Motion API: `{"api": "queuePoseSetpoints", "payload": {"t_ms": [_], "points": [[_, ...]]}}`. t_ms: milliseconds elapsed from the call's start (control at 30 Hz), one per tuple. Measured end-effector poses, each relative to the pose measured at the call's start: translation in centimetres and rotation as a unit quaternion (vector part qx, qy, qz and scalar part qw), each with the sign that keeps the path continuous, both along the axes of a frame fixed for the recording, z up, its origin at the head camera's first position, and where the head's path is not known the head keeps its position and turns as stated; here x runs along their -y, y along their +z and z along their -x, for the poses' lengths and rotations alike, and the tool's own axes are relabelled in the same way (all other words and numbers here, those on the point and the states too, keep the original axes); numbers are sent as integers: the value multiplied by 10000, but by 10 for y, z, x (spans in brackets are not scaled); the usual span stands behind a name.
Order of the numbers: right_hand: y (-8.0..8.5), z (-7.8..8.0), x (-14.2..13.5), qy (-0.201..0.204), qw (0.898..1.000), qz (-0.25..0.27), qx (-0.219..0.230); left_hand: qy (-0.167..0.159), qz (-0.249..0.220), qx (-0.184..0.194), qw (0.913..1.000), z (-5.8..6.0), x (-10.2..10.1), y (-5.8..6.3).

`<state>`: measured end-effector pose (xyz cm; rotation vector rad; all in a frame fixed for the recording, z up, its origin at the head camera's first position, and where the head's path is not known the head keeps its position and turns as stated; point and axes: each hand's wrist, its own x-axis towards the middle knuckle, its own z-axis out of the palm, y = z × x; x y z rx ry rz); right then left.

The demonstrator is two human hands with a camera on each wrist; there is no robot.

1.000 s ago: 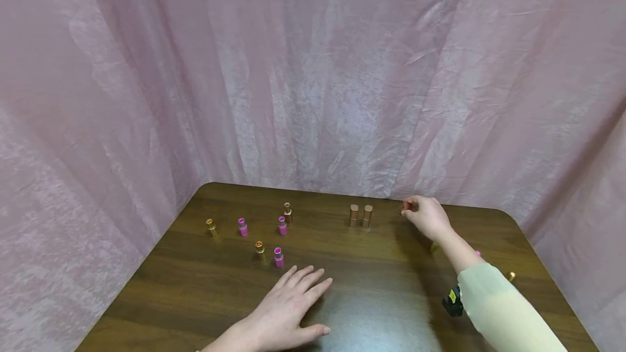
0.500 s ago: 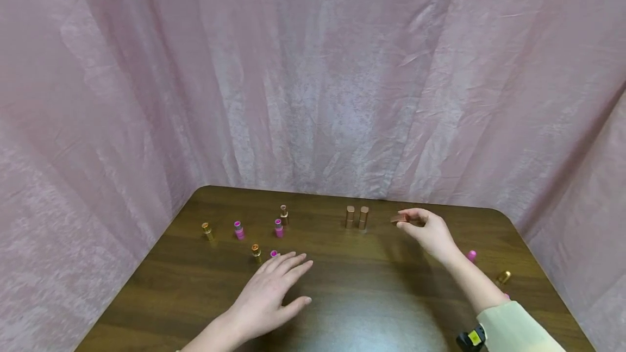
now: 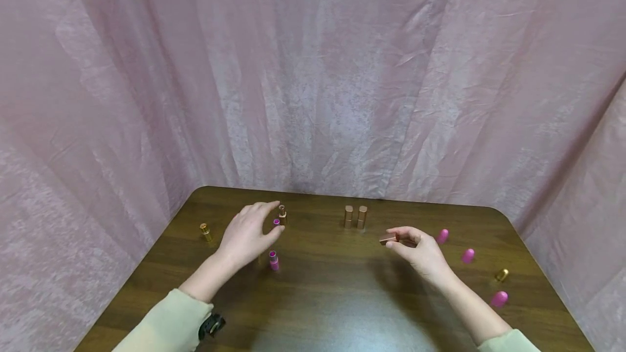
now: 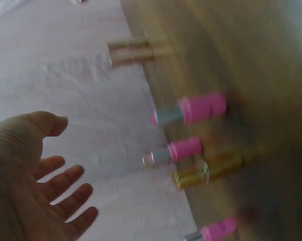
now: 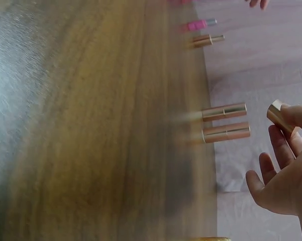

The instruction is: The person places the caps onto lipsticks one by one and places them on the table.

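My right hand (image 3: 420, 251) pinches a rose-gold lipstick cap (image 3: 388, 239) between thumb and fingertips, held above the table. In the right wrist view the same cap (image 5: 279, 114) sits tilted in the fingers. My left hand (image 3: 248, 235) reaches over the left group of uncapped lipsticks, thumb and fingers spread with nothing between them. Close by its fingertips stands an uncapped rose-gold lipstick (image 3: 282, 215). A pink lipstick (image 3: 276, 222) shows partly behind the thumb, and another pink lipstick (image 3: 274, 261) stands nearer. Other lipsticks are hidden under the left hand.
Two capped rose-gold lipsticks (image 3: 348, 217) stand side by side at the back middle. A gold lipstick (image 3: 206, 232) is at the far left. Several pink caps (image 3: 468, 256) and a gold cap (image 3: 502, 275) are on the right. A pink curtain (image 3: 313, 80) hangs behind the wooden table (image 3: 323, 297).
My right hand has brought the rose-gold cap left and nearer from the back right. My left hand has lifted from the front and moved up and left, toward the uncapped rose-gold lipstick.
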<state>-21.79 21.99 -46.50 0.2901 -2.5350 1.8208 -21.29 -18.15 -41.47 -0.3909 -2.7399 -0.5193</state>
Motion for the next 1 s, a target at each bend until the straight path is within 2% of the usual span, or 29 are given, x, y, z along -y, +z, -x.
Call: {"api": "queuePoseSetpoints", "payload": {"t_ms": [100, 233, 433, 567, 667, 833, 1000], "points": [[-3, -3, 0, -16, 10000, 46, 44, 309, 212, 487, 9981, 25, 0, 3], [-7, -5, -2, 34, 10000, 64, 14, 609, 459, 1152, 9904, 53, -4, 0], [-13, -9, -3, 36, 9999, 143, 61, 1110, 702, 1785, 9751, 83, -11, -9], [-15, -11, -3, 62, 9994, 327, 116, 1487, 762, 2192, 9613, 96, -14, -15], [-16, -13, -3, 147, 9988, 444, 135, 1685, 794, 2516, 9497, 101, -16, -19], [-17, -15, -3, 176, 9985, 511, 115, 1649, 820, 2881, 9397, 106, -22, -25], [-19, -15, -4, 137, 9989, 432, 123, 1672, 959, 3069, 9320, 116, -27, -33]]}}
